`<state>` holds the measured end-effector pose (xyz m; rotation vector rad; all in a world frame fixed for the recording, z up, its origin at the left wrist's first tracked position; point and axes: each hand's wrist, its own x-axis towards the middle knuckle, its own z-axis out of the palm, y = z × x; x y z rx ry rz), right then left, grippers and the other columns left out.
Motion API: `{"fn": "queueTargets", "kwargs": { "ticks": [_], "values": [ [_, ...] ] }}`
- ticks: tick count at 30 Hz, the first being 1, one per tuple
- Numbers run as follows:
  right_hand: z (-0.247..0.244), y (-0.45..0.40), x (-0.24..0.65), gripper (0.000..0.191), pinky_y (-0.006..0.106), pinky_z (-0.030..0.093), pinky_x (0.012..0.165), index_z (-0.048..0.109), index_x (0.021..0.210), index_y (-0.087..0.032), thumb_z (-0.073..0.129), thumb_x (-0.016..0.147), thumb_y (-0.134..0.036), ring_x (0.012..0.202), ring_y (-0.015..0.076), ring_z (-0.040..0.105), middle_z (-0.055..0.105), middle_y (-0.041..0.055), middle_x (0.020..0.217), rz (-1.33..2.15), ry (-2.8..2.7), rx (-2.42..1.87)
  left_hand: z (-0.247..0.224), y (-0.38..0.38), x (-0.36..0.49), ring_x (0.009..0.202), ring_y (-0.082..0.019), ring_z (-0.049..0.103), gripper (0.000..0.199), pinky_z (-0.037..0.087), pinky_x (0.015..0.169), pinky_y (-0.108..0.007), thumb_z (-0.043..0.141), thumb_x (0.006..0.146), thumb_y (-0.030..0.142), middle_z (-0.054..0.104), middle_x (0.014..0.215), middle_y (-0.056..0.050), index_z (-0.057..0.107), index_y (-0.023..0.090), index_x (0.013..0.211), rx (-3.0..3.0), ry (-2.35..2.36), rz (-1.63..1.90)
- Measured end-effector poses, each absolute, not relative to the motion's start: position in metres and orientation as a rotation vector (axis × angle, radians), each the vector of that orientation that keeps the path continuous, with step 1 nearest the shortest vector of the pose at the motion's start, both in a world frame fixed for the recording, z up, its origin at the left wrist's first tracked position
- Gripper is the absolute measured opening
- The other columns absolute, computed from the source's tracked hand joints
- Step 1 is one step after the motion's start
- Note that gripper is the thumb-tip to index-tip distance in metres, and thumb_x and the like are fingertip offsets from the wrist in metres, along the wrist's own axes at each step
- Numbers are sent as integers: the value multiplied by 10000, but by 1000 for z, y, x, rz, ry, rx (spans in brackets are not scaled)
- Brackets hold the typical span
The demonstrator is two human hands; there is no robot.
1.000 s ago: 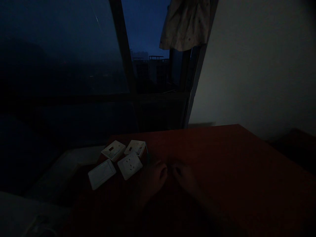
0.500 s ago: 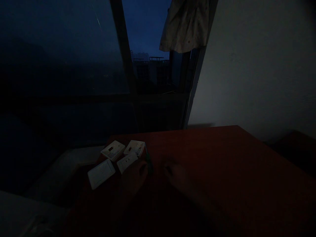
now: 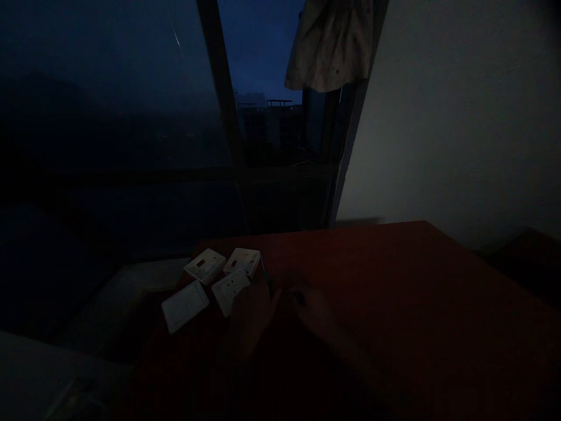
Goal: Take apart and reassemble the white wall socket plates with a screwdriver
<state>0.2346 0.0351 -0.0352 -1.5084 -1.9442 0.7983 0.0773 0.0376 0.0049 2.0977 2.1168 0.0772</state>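
In the dim light, my left hand (image 3: 256, 307) is low over the red-brown table, its fingers drawn together toward the right. It partly covers a screwdriver (image 3: 267, 277) with a green handle and thin shaft. My right hand (image 3: 313, 307) faces it across a small gap, fingers curled in a pinch. Whatever either hand holds is too dark to make out. Beside my left hand lies a white socket faceplate (image 3: 228, 290) with slots. Behind it are two white wall boxes (image 3: 205, 265) with rectangular openings; a plain white cover plate (image 3: 184, 306) lies to the left.
The table (image 3: 394, 275) reaches toward a dark window frame (image 3: 221, 88) and a pale wall (image 3: 451, 117). A light cloth (image 3: 331, 49) hangs at the window's upper right. Something pale and blurred lies at the lower left, below the table's edge.
My left hand has moved right, closer to my right hand, and now hides more of the green handle. The right hand stays nearly where it was. The whole view has shifted slightly.
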Motion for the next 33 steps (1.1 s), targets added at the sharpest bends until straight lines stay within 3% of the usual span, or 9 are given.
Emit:
{"fn": "queueTargets", "kwargs": {
  "ticks": [6, 12, 17, 23, 27, 29, 31, 33],
  "values": [
    [-40, 25, 260, 267, 277, 477, 742, 688, 917, -200, 431, 876, -258, 829, 190, 666, 725, 58, 925, 882, -1803, -1456, -1, 45, 72, 852, -287, 695, 296, 474, 671, -324, 554, 853, 317, 716, 934, -136, 589, 158, 1100, 2036, 2012, 235],
    [-52, 16, 276, 291, 300, 482, 756, 667, 885, -195, 420, 893, -350, 837, 203, 651, 706, 61, 904, 939, -1637, -1437, 1, 47, 58, 854, -206, 692, 219, 489, 678, -255, 568, 845, 332, 726, 940, -67, 648, 180, 982, 1935, 1875, 344],
    [-51, 8, 272, 419, 273, 488, 649, 637, 908, -186, 348, 937, -489, 715, 180, 631, 678, 47, 803, 1059, -1452, -1373, -5, 32, 80, 932, -199, 671, 282, 514, 788, -287, 551, 850, 354, 709, 1041, -46, 605, 202, 1081, 1727, 1539, 735],
    [-50, 1, 264, 396, 317, 477, 862, 619, 1021, -201, 480, 878, -542, 966, 223, 619, 671, 71, 1018, 1177, -1256, -1207, -22, -2, 129, 977, -196, 645, 296, 501, 840, -293, 551, 854, 325, 688, 1069, -51, 567, 218, 1130, 1786, 1391, 702],
    [-56, 1, 265, 393, 309, 505, 805, 587, 1035, -210, 476, 872, -550, 901, 216, 628, 665, 58, 967, 1183, -1197, -1215, -23, -12, 135, 1085, -204, 608, 491, 472, 922, -315, 571, 833, 236, 638, 1219, -68, 467, 235, 1313, 1903, 1366, 634],
    [-58, 3, 265, 387, 303, 510, 764, 583, 995, -208, 467, 872, -555, 856, 211, 626, 662, 56, 922, 1119, -1166, -1266, -16, -7, 128, 1103, -190, 599, 435, 453, 954, -302, 556, 835, 197, 634, 1237, -37, 528, 266, 1263, 1982, 1310, 628],
    [-60, 4, 265, 384, 296, 511, 699, 574, 974, -206, 465, 868, -558, 796, 203, 623, 661, 56, 881, 1068, -1137, -1324, -7, 3, 113, 1047, -186, 625, 257, 462, 930, -298, 517, 873, 221, 679, 1146, -13, 633, 276, 1096, 2057, 1360, 610],
    [-62, 6, 266, 390, 290, 505, 640, 569, 965, -203, 469, 859, -565, 740, 194, 621, 665, 56, 853, 1051, -1121, -1366, 1, 17, 91, 1013, -205, 636, 245, 476, 899, -322, 486, 902, 267, 688, 1107, -32, 621, 254, 1105, 2067, 1608, 641]
  ]
}}
